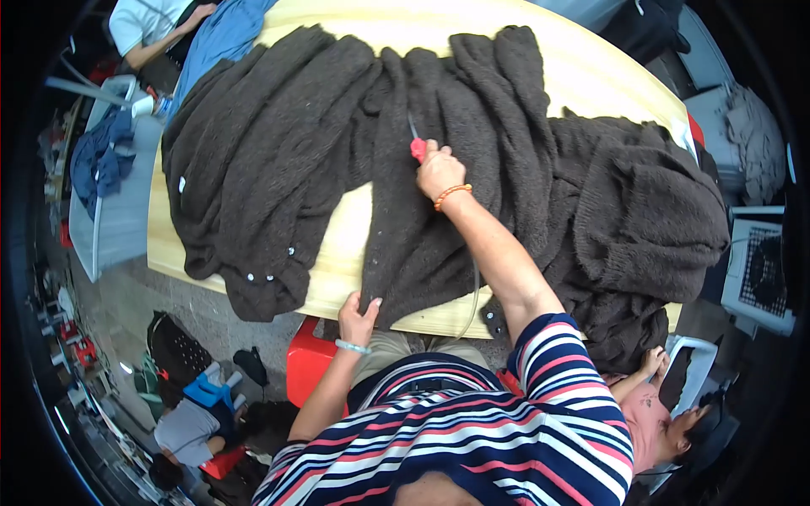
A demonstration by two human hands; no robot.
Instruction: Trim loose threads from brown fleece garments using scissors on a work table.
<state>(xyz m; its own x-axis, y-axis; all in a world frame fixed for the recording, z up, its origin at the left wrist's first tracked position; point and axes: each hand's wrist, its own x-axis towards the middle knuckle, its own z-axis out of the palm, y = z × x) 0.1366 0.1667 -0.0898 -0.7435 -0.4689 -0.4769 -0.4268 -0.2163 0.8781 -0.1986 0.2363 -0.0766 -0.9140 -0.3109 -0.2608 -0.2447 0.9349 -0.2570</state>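
Note:
Dark brown fuzzy knit garments lie across the table. My right hand (440,173) is closed around a red air blow gun (418,150), whose thin metal nozzle points away from me over the middle knit garment (472,110). A pale hose (474,304) shows below my right forearm and runs down past the table's near edge. At that near edge, my left hand (359,319) pinches the lower corner of the same middle garment between thumb and fingers. To the left, another brown knit garment (261,143) with small shiny buttons is spread in folds.
More brown knitwear (650,211) is heaped at the right, overhanging the pale wooden table (346,232). Blue cloth (224,42) lies at the far left near a person (152,29). A red stool (310,363) stands below. Other people sit at lower left and lower right.

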